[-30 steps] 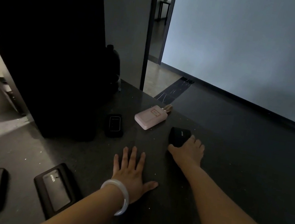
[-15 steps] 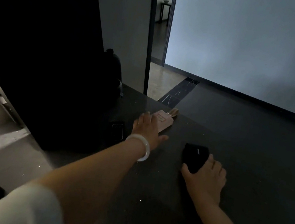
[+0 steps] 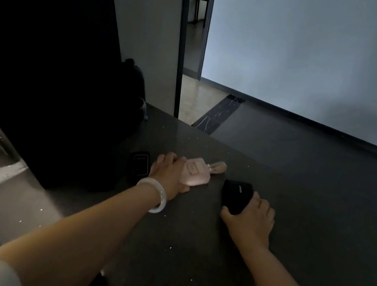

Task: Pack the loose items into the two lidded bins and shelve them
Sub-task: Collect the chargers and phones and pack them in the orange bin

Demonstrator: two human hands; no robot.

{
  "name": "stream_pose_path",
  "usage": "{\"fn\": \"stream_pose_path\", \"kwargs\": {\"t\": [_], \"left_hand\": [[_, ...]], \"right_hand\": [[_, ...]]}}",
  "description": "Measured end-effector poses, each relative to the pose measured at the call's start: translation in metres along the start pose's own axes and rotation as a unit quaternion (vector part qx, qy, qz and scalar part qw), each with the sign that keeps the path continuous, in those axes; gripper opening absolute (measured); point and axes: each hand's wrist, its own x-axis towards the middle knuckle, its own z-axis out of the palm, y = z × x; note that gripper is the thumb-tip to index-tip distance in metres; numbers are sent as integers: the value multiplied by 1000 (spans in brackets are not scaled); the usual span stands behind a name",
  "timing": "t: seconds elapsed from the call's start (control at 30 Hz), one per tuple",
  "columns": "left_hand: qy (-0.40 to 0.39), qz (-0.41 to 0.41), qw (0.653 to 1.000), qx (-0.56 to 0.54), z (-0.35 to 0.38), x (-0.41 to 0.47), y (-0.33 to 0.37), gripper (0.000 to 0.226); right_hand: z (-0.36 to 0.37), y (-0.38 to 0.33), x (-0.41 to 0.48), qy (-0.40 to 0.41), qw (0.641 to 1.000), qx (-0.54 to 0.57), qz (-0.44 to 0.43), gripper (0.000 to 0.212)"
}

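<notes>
Lying flat on the dark counter [image 3: 188, 255], the pink case [image 3: 195, 175] runs near-left to far-right, strap end pointing far-right; left hand [image 3: 171, 177] curls round its near end, right hand [image 3: 250, 224] grips a black box [image 3: 236, 194] just beside it.

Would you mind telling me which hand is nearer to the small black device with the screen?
Left. The left hand, holding the pink case, lies just right of the small black device; the right hand, holding a black case, sits farther right.
</notes>
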Motion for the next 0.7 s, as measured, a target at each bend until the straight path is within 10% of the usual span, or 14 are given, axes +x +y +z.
{"fn": "stream_pose_path", "kwargs": {"t": [0.53, 0.7], "left_hand": [[-201, 270, 939, 72, -29, -188, 28, 83], [-116, 78, 989, -42, -15, -229, 45, 90]], "right_hand": [[-63, 84, -173, -44, 997, -16, 56, 99], [-74, 86, -188, -87, 994, -13, 64, 104]]}}
